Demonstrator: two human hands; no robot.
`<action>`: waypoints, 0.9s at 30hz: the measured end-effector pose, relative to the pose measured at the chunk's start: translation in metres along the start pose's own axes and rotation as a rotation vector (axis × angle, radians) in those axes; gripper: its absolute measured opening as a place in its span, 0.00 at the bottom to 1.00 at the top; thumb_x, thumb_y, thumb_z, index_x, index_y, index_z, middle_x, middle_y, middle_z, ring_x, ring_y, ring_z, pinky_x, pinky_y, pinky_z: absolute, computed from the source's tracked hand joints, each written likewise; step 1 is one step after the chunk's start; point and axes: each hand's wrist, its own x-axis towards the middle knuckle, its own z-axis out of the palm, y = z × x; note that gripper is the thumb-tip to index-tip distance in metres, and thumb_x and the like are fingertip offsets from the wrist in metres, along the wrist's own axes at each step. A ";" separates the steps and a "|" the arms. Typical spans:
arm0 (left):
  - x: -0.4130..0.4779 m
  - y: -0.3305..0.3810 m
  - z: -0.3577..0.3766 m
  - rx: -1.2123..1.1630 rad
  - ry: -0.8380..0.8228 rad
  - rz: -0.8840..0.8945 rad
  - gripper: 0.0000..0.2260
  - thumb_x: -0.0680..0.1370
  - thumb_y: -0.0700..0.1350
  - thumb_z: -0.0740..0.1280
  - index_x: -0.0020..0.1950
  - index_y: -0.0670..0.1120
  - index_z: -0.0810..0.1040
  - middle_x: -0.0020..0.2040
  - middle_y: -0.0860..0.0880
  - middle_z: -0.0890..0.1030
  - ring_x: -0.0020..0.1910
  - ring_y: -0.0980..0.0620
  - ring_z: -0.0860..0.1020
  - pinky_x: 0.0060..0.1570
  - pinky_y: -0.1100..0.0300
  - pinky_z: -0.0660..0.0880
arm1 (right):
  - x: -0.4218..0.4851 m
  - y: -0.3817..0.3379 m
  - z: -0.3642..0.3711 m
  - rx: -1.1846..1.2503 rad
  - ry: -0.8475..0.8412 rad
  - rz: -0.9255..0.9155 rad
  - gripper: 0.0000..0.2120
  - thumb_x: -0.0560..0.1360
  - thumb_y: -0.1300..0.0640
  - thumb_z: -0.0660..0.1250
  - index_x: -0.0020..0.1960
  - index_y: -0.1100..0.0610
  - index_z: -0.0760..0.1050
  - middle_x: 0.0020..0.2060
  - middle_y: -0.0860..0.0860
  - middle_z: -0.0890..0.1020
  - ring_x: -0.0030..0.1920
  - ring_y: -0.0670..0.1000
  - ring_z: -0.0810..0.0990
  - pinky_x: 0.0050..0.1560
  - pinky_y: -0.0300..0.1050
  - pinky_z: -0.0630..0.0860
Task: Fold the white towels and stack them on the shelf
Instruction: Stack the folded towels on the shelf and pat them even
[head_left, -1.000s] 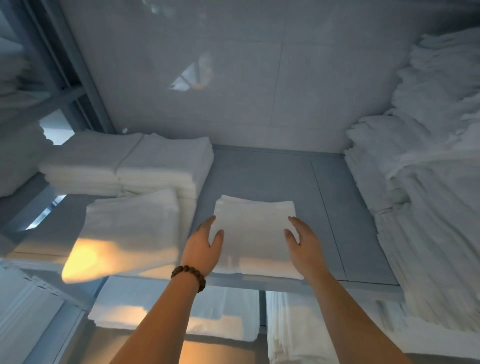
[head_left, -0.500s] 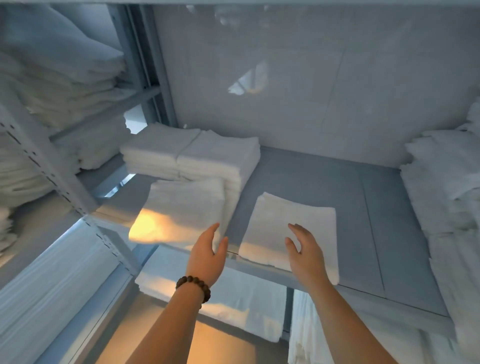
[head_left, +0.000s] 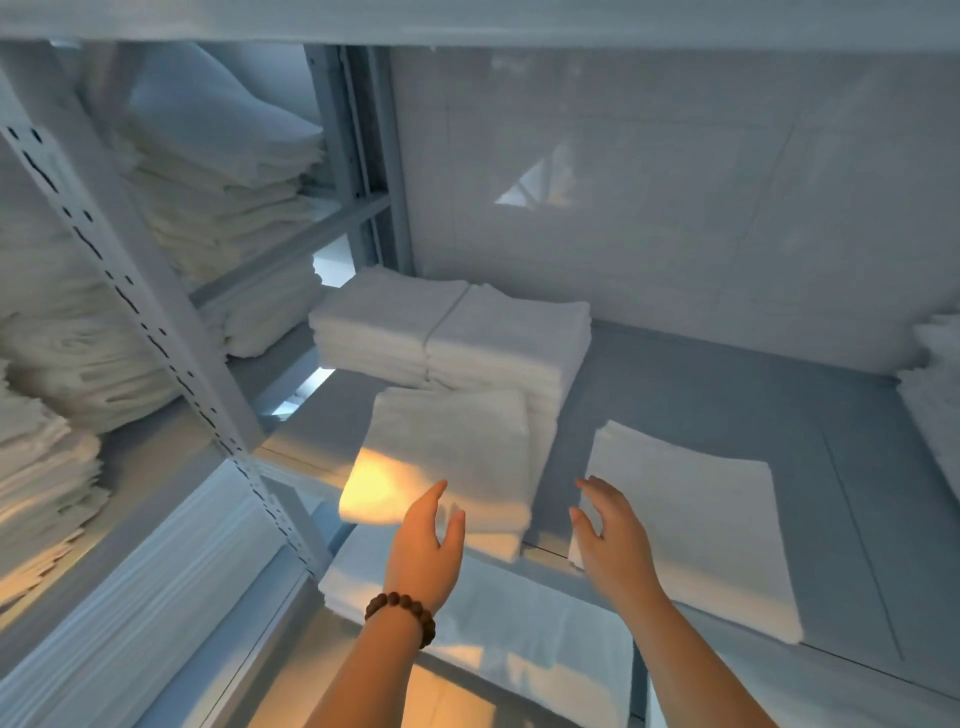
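A: Where is the folded towel (head_left: 685, 525) to be found?

B: It is laid flat on the shelf (head_left: 857, 493), alone. A bare strip is left between it and the front stack (head_left: 452, 457) on its left, and its near edge is set close to the front lip.

A: Is it being held?

B: No. The right hand (head_left: 608, 540) is seen slack-fingered at its near left corner, though contact cannot be told. The left hand (head_left: 423, 551), a beaded bracelet (head_left: 400, 618) at the wrist, is spread before the front stack, with nothing grasped.

A: What could be spoiled?

B: The corner could be snagged by a finger and the fold dragged open. The towel could also be drawn over the lip onto the lower linen (head_left: 519, 613). The front stack appears to reach past the lip, so it might be tipped if knocked.
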 end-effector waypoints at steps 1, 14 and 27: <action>0.007 -0.005 -0.006 -0.001 -0.009 0.003 0.21 0.80 0.53 0.59 0.72 0.52 0.64 0.71 0.52 0.69 0.68 0.52 0.68 0.64 0.56 0.67 | 0.003 -0.005 0.009 0.002 -0.001 0.005 0.18 0.78 0.59 0.62 0.68 0.57 0.70 0.68 0.53 0.71 0.69 0.51 0.67 0.70 0.42 0.61; 0.139 -0.066 -0.072 0.101 -0.088 -0.023 0.21 0.79 0.48 0.62 0.71 0.47 0.66 0.68 0.45 0.71 0.65 0.47 0.72 0.61 0.53 0.69 | 0.078 -0.042 0.079 -0.072 0.016 0.136 0.20 0.78 0.61 0.62 0.69 0.57 0.68 0.72 0.56 0.66 0.72 0.54 0.63 0.72 0.42 0.57; 0.162 -0.085 -0.059 0.362 -0.240 -0.140 0.25 0.76 0.54 0.65 0.70 0.47 0.66 0.63 0.41 0.71 0.59 0.43 0.74 0.57 0.53 0.72 | 0.109 -0.028 0.111 -0.153 -0.147 0.310 0.36 0.74 0.56 0.66 0.76 0.50 0.51 0.74 0.54 0.58 0.72 0.54 0.62 0.69 0.44 0.61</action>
